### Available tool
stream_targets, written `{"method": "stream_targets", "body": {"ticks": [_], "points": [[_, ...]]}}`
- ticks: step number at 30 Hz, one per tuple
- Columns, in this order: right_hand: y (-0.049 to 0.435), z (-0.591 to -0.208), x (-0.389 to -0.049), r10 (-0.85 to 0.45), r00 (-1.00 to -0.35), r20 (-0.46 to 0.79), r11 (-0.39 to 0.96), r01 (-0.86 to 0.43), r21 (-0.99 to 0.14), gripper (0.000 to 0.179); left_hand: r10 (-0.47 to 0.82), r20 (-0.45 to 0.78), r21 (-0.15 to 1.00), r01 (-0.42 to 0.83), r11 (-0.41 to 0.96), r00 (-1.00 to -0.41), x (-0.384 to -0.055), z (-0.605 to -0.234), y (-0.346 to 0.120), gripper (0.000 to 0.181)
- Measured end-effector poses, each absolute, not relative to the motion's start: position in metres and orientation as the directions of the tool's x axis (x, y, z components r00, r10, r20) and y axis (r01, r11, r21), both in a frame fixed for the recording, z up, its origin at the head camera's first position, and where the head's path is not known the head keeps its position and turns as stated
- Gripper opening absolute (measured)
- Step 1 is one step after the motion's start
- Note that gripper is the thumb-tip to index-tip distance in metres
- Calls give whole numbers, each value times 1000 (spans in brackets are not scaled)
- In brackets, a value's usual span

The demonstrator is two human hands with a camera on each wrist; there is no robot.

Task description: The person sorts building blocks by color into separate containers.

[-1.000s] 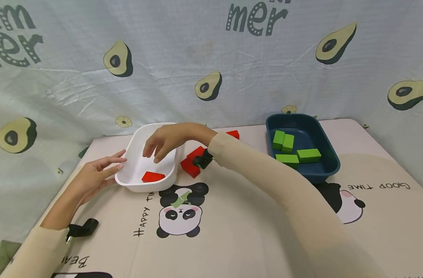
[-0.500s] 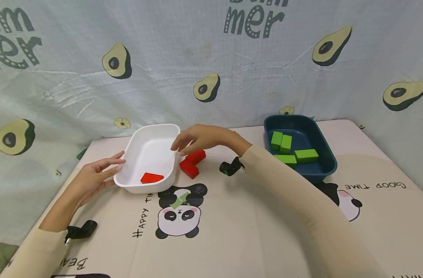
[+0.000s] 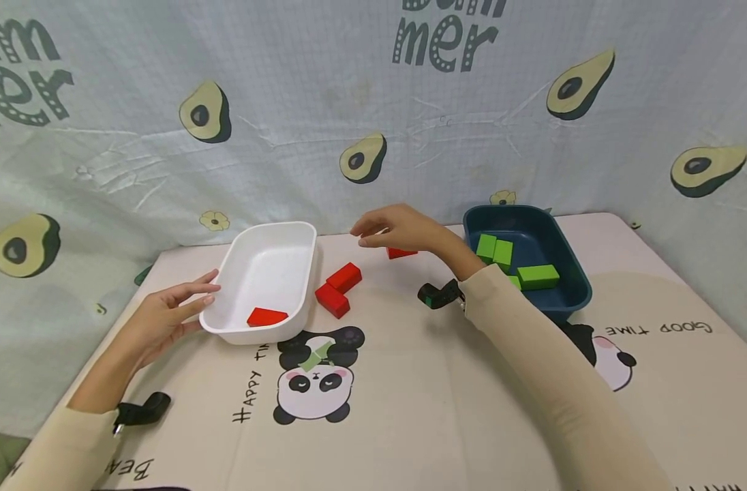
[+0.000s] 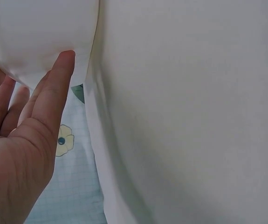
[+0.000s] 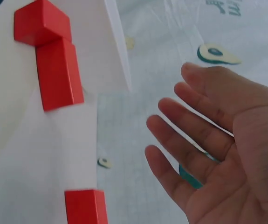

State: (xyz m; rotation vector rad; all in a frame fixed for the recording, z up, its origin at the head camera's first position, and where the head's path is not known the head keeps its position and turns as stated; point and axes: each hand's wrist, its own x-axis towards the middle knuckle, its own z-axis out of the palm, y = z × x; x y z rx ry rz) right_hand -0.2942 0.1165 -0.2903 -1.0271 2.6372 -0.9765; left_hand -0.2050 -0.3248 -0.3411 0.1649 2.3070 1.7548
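A white tub stands at the left in the head view, with one red block lying inside near its front. My left hand touches the tub's left side with extended fingers; the left wrist view shows fingertips against its wall. Over the back of the table hovers my right hand, fingers loosely bent and holding nothing. Just below it lies a red block, partly hidden by the hand. Two more red blocks touch each other right of the tub, a rear one and a front one.
A dark blue tub at the back right holds several green blocks; my right forearm partly covers its front left. Behind the table hangs an avocado-print cloth. The table bears a panda-print cover.
My right hand has moved right, from over the white tub, past the two touching red blocks, to above the back red block. The left hand stays at the tub's side.
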Motion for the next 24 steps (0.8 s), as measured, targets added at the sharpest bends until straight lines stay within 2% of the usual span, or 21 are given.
{"method": "stream_targets", "body": {"ticks": [5,11,17,24], "points": [[133,-295,-297,-522,-848,89,674,-474,-567,34,236,-115,965,-52,258,-965,-206,-342,-326,43],[144,-303,-296,-376,-926,4,786,-322,-527,37,233,-123,963,-59,263,-965,-206,-341,-326,44],[143,-304,-304,-303,-944,-129,861,-213,-462,43,223,-122,951,-49,306,-967,-206,-342,-326,51],[138,-313,-312,-284,-938,-199,895,-186,-405,44,237,-113,953,-38,302,-965,-205,-343,-324,50]]}}
